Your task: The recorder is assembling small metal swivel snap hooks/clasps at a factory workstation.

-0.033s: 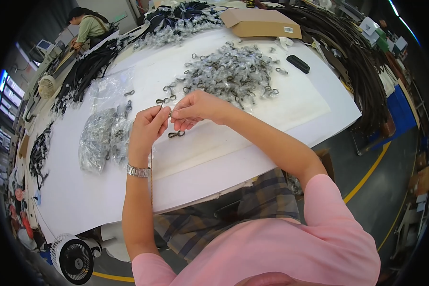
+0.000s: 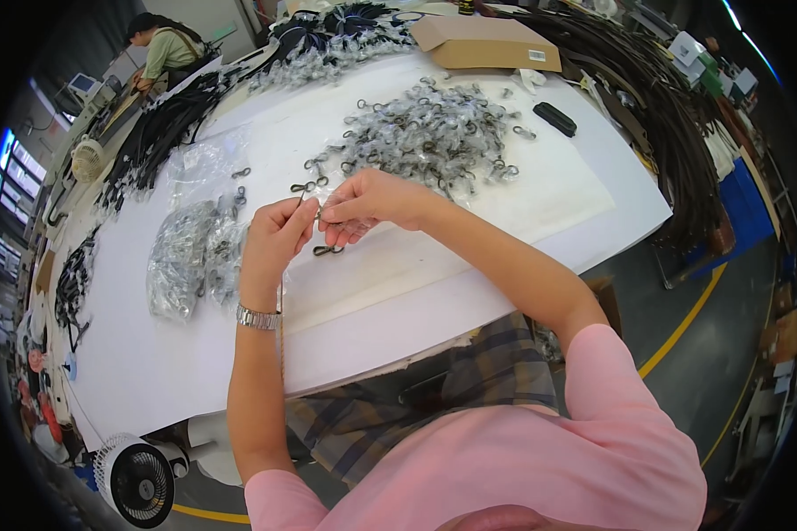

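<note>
Both of my hands meet above the white table, fingertips almost touching. My left hand [image 2: 279, 232] is closed in a pinch, and a thin dark tip sticks up past its thumb; the rest of that object is hidden. Clear plastic shows among the closed fingers of my right hand [image 2: 367, 210], around a small metal piece mostly covered by the fingers. Just beyond the fingertips lies a dark metal snap hook [image 2: 303, 187]. Another snap hook [image 2: 328, 250] rests on the table on the near side of my right hand. A large pile of plastic-wrapped hooks [image 2: 429, 133] spreads behind my hands.
Left of my hands lies a clear plastic bag [image 2: 179, 257]. A cardboard box [image 2: 483, 44], a black oblong case [image 2: 554, 119] and bundles of dark straps [image 2: 655, 124] lie toward the back and right. A fan [image 2: 137, 482] stands lower left; a person [image 2: 170, 49] sits at far left.
</note>
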{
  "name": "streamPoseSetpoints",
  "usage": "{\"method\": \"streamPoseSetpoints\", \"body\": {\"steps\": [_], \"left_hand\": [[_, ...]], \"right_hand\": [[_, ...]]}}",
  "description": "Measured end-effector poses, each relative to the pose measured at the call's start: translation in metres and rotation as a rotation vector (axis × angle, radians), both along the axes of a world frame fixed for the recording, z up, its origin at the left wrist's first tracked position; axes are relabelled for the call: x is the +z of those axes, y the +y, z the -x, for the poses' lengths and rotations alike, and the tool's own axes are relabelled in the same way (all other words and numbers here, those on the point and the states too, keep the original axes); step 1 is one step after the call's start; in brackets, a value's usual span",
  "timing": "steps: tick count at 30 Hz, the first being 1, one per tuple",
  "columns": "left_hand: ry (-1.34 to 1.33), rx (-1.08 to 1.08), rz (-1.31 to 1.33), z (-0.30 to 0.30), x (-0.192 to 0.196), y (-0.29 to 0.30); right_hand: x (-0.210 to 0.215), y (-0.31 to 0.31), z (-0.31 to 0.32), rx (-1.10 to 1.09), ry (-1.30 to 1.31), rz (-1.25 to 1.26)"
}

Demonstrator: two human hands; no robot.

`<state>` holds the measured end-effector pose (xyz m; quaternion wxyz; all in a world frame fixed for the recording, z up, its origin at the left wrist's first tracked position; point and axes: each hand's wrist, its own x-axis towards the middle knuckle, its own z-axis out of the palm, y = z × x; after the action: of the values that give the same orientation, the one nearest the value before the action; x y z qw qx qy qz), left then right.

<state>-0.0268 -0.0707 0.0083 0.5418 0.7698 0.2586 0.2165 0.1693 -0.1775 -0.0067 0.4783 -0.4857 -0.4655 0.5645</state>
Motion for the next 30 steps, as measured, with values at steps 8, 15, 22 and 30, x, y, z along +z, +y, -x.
{"method": "streamPoseSetpoints", "body": {"steps": [8,15,22,30], "left_hand": [[-0.022,0.072,-0.486,-0.005,-0.009,-0.011],[-0.153,0.039,-0.439,-0.018,-0.012,-0.004],[-0.159,0.176,0.042,-0.01,-0.004,-0.004],[-0.296,-0.014,0.253,-0.024,-0.007,-0.033]], "right_hand": [[-0.001,-0.001,-0.008,0.187,0.111,0.132],[0.007,-0.007,-0.01,0.094,0.125,0.167],[-0.001,0.0,-0.007,-0.16,0.269,0.018],[-0.021,0.008,0.008,-0.127,0.526,-0.124]]}}
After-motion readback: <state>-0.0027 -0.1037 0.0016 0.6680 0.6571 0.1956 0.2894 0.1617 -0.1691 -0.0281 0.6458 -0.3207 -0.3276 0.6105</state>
